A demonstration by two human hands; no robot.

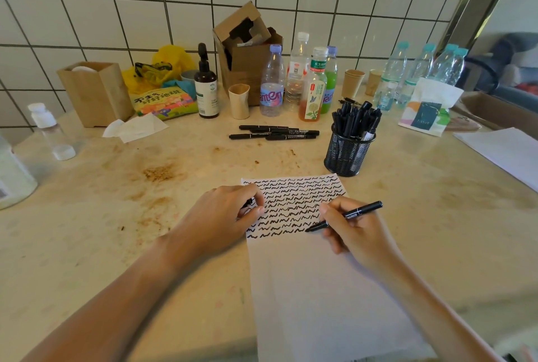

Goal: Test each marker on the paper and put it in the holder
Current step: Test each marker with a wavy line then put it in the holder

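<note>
A white paper sheet (pixel 317 289) lies in front of me, its upper part filled with rows of black squiggles. My right hand (pixel 353 233) grips a black marker (pixel 356 213) with the tip touching the paper at the end of the lowest row. My left hand (pixel 227 214) rests on the sheet's left edge, fingers curled around a small black piece, likely the marker's cap (pixel 249 203). A black mesh holder (pixel 348 152) full of several black markers stands just beyond the paper. Several more black markers (pixel 273 132) lie flat on the table further back.
Bottles (pixel 313 85), paper cups (pixel 353 83), a cardboard box (pixel 247 52), a wooden box (pixel 96 93), a dark pump bottle (pixel 206 86) and a tissue pack (pixel 428 108) line the tiled wall. A clear bottle (pixel 48 131) lies at left. More white paper (pixel 506 152) sits at right.
</note>
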